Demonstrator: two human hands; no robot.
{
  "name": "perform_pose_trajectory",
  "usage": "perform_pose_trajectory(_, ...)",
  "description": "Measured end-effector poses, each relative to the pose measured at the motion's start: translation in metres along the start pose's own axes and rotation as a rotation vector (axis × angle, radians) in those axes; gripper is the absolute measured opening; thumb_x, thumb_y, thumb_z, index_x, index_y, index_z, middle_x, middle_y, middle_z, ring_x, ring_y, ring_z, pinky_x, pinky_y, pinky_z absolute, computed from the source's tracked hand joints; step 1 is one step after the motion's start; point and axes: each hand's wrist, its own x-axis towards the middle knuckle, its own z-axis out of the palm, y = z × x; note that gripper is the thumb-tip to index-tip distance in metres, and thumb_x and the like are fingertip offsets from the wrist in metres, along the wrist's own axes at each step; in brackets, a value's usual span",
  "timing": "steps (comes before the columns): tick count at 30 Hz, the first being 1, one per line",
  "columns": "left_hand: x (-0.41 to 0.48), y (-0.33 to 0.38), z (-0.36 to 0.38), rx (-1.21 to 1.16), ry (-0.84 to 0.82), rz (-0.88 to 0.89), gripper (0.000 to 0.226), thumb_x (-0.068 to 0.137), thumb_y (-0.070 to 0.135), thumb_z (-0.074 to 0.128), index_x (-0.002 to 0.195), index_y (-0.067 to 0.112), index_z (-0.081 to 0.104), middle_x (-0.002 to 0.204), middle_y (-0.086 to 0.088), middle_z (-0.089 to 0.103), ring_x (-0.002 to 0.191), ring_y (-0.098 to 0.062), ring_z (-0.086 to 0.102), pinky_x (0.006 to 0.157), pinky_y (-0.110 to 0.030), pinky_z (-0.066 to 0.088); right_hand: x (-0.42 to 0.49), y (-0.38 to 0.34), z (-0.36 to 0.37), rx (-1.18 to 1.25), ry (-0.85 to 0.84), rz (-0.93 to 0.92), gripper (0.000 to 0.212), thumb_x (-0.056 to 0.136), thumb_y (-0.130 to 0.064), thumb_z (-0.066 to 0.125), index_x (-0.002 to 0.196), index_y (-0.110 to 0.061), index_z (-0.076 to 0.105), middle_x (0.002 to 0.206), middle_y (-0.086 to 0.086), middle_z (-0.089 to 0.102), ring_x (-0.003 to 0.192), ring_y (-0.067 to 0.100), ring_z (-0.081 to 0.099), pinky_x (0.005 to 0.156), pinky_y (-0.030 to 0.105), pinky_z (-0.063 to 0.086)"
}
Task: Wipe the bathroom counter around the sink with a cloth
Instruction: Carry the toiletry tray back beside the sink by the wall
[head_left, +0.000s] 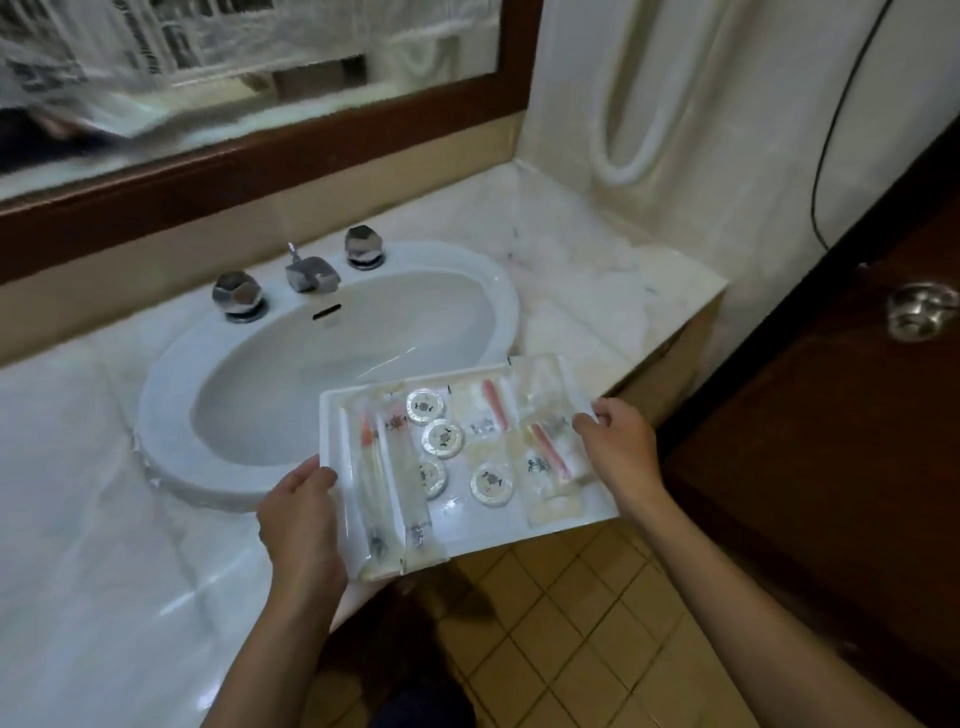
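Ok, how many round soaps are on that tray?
4 soaps on the tray: three in a line, top, middle, bottom, one to their right. Packets could hide others.

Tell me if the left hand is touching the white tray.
Touching. The head view shows the left hand gripping the left edge of the tray, with its thumb curled over the rim.

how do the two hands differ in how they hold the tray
The left hand grips the tray by its left edge, nearer the camera, over the counter edge. The right hand grips the right edge, farther off, over the floor. Both lay a thumb on top.
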Motion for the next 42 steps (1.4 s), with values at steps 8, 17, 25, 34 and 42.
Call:
perform_pose_trajectory(8,0.033,0.005,0.114,0.058,-0.047,0.005,0.041,0.061,0.028,0.06,0.1,0.029,0.075,0.096,0.004,0.07,0.101,-0.031,0.065,0.094,-0.056,0.051,0.092,-0.001,-0.034,-0.015,0.075,0.062,0.023,0.088,-0.027,0.056,0.073,-0.031,0.04,0.092,-0.003,0.04,0.078,0.015,0.041,0.056,0.022,0.03)
perform_pose_trajectory(17,0.073,0.04,0.227,0.065,0.027,0.026,0.027,0.079,0.016,0.055,0.1,0.012,0.071,0.077,0.003,0.063,0.079,-0.024,0.061,0.082,-0.04,0.049,0.223,-0.043,-0.041,-0.114,0.026,0.042,0.047,0.092,-0.028,0.054,0.136,-0.011,0.049,0.133,0.006,0.046,0.103,0.016,0.047,0.084,0.028,0.037)
perform_pose_trajectory(25,0.115,0.065,0.302,0.061,0.132,0.053,0.025,0.083,0.018,0.055,0.1,0.026,0.071,0.086,0.014,0.066,0.085,-0.019,0.06,0.09,-0.044,0.051,0.334,-0.078,-0.021,-0.184,-0.032,-0.027,0.043,0.089,-0.025,0.054,0.13,-0.011,0.054,0.125,0.008,0.049,0.094,0.017,0.048,0.079,0.026,0.034)
perform_pose_trajectory(34,0.182,0.085,0.391,0.074,0.305,0.116,0.037,0.088,0.017,0.057,0.125,0.02,0.061,0.123,0.002,0.057,0.098,-0.015,0.054,0.092,-0.033,0.042,0.481,-0.126,0.043,-0.255,-0.174,-0.137,0.041,0.086,-0.029,0.053,0.119,-0.005,0.058,0.125,0.012,0.046,0.117,0.033,0.046,0.097,0.044,0.043)
perform_pose_trajectory(42,0.242,0.132,0.447,0.123,0.267,0.165,0.02,0.085,0.015,0.058,0.07,0.029,0.054,0.081,0.005,0.057,0.068,-0.008,0.052,0.056,-0.019,0.039,0.563,-0.179,0.092,-0.309,-0.207,-0.122,0.049,0.086,-0.032,0.052,0.128,-0.008,0.053,0.137,0.008,0.044,0.124,0.032,0.042,0.103,0.042,0.034)
